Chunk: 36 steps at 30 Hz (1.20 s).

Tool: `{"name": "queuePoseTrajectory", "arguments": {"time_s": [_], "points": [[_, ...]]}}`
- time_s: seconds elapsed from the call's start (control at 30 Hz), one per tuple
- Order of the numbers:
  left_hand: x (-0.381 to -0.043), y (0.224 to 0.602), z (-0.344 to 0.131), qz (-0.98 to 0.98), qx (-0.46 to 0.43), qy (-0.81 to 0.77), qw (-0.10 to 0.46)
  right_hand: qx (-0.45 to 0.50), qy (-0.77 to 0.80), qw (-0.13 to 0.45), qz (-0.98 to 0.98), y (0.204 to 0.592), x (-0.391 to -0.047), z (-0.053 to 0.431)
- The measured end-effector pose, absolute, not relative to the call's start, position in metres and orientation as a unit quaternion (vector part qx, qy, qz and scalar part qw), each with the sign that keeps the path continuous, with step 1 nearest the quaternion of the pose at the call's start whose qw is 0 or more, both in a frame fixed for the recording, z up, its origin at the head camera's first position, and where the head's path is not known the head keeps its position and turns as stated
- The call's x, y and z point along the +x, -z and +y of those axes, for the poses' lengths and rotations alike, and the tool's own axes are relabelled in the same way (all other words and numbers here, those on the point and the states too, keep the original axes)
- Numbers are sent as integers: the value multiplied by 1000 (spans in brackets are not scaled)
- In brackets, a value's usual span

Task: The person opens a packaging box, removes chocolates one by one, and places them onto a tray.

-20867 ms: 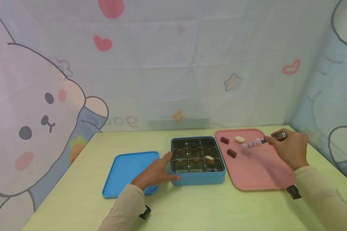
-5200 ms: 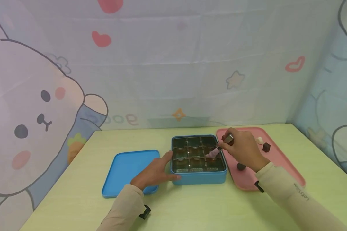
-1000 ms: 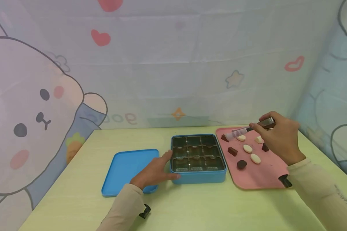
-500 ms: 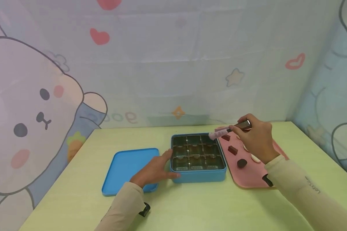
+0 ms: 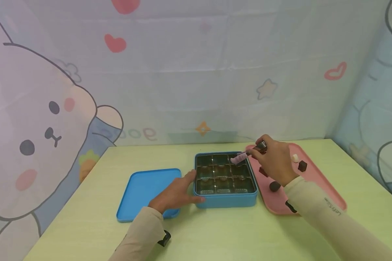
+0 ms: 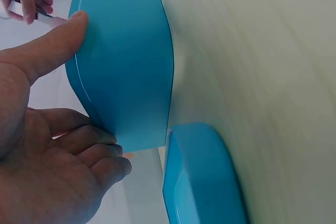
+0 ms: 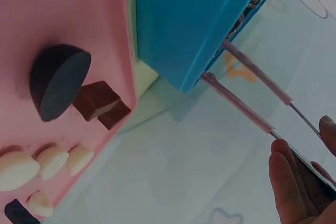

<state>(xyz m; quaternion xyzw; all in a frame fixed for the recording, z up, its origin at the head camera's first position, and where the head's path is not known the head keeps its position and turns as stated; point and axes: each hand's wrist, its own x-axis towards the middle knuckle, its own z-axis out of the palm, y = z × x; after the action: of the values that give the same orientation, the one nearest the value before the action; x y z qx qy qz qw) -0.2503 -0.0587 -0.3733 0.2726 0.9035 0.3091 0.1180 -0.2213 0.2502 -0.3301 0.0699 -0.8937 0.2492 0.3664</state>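
Note:
My left hand (image 5: 176, 194) rests against the left front corner of a blue box (image 5: 225, 201), its thumb along the front wall and its fingers on the left side. Inside the box is a clear insert divided into several compartments. In my right hand (image 5: 276, 159) I grip metal tongs with pinkish tips (image 5: 239, 158), which reach into the back right compartment. The right wrist view shows the two tips (image 7: 239, 106) standing apart at the box rim; whether anything lies between their ends is hidden.
Right of the box, a pink tray (image 5: 326, 192) bears a dark round piece (image 5: 274, 186), brown chocolate bars (image 7: 97, 99), a dark cube (image 5: 302, 166) and several white pieces (image 7: 52, 162). A blue lid (image 5: 143, 192) lies left. A printed cloth (image 5: 196, 72) hangs behind.
My right hand has brought the tongs left from the tray into the box's back right compartment. Compared with the oldest frame, the tray bears more pieces. My left hand has stayed put.

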Motion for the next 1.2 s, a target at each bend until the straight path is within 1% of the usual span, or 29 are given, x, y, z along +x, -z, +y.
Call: {"name": "queuePoseTrajectory", "arguments": {"time_s": [0.33, 0.57, 0.93, 1.2], "points": [[-248, 375, -60, 902, 275, -309, 125, 58, -199, 330, -921, 335, -231, 242], [-249, 372, -59, 904, 276, -306, 115, 51, -175, 309, -934, 337, -239, 234], [-249, 372, -59, 908, 270, -298, 122, 23, -214, 311, -926, 337, -236, 233], [-251, 372, -59, 909, 269, -295, 121, 53, -221, 353, -908, 323, -227, 238]]}}
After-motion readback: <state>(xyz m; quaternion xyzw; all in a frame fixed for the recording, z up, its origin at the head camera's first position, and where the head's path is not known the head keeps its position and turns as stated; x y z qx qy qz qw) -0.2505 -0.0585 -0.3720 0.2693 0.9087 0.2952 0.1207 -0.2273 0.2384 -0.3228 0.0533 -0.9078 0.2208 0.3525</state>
